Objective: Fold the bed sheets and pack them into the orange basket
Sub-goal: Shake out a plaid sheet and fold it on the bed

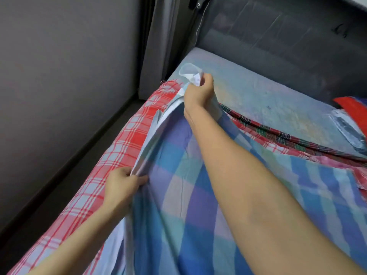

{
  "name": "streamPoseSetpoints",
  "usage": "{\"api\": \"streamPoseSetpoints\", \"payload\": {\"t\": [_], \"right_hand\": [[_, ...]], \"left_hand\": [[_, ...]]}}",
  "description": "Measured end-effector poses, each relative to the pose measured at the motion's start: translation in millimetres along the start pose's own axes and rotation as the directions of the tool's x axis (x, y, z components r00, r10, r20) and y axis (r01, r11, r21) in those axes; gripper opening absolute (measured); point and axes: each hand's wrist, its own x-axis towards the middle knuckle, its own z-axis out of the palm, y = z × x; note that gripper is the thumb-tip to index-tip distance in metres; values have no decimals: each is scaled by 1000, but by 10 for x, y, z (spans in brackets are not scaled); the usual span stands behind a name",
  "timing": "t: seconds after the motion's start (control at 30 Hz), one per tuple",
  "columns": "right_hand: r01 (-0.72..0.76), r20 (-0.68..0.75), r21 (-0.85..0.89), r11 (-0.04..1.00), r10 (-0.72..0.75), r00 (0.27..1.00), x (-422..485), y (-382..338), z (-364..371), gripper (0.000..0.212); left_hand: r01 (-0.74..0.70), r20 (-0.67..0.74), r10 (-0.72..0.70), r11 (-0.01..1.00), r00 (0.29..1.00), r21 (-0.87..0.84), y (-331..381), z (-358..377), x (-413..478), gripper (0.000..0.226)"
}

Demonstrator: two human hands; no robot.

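The blue sheet (178, 205) and a red object (352, 108) run off frame.

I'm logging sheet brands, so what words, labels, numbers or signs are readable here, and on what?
None legible. The blue checked sheet, the red checked sheet and the dark tartan cloth carry only patterns.
The clear plastic packet on the mattress is too blurred to show any print.

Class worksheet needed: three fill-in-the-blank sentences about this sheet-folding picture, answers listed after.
The left hand and right hand both grip the edge of the ____ checked sheet.
The red checked sheet lies ____ it.
The ____ hand reaches farther up the bed.
Missing: blue; under; right.
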Motion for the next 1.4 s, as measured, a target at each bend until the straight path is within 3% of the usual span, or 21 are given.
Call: {"api": "streamPoseSetpoints", "payload": {"t": [0.07,0.13,0.2,0.27,0.37,0.5,0.57,0.67,0.83,0.97,1.03,1.1,1.17,1.3,1.4], "right_hand": [[-73,209,-32,997,78,975,-100,227,11,34],[-214,431,-174,961,269,861,-203,523,-60,52],[-212,513,-325,922,360,780,-310,681,-228,58],[-179,532,-359,916,359,767,-447,726,-476,50],[-179,527,-349,920,351,774,-691,714,-961,36],[-203,481,-359,911,367,796,-1040,595,-1884,24],[-202,462,-397,895,385,799,-1360,595,-2375,16],[-174,460,-504,846,433,775,-1957,610,-2900,22],[-71,499,-670,739,519,694,-3267,600,-3305,11],[101,485,-828,552,613,624,-4173,533,-3415,52],[123,432,-877,464,651,624,-4454,580,-3475,62],[91,375,-903,419,668,642,-4648,634,-3544,62],[90,320,-933,349,687,652,-4764,695,-3644,60],[217,307,-952,217,687,659,-4948,758,-3964,38],[218,311,-950,222,717,624,-5144,698,-4252,37]], "left_hand": [[78,-39,-75,992,996,99,-107,-13,155,39],[160,-1,-163,966,987,203,-258,22,220,39],[216,10,-227,941,974,259,-345,54,259,35],[227,32,-247,929,969,293,-373,84,292,24],[191,37,-208,947,977,259,-339,90,231,16],[155,27,-163,970,986,187,-373,32,-121,34],[149,-27,-147,955,989,257,-510,-86,-413,46],[111,-89,-82,915,993,387,-709,-343,-928,36],[51,29,-77,861,997,507,-1134,-757,-1937,19],[-75,51,55,734,997,675,-1509,-1060,-2720,20],[-129,64,119,697,991,706,-1715,-1141,-3062,15],[-110,97,63,761,993,639,-1908,-1140,-3354,5],[7,101,-82,808,991,589,-2075,-1090,-3544,12],[138,132,-222,876,966,463,-2232,-1031,-3719,18],[294,201,-378,889,904,351,-2329,-1063,-3907,22]]}}
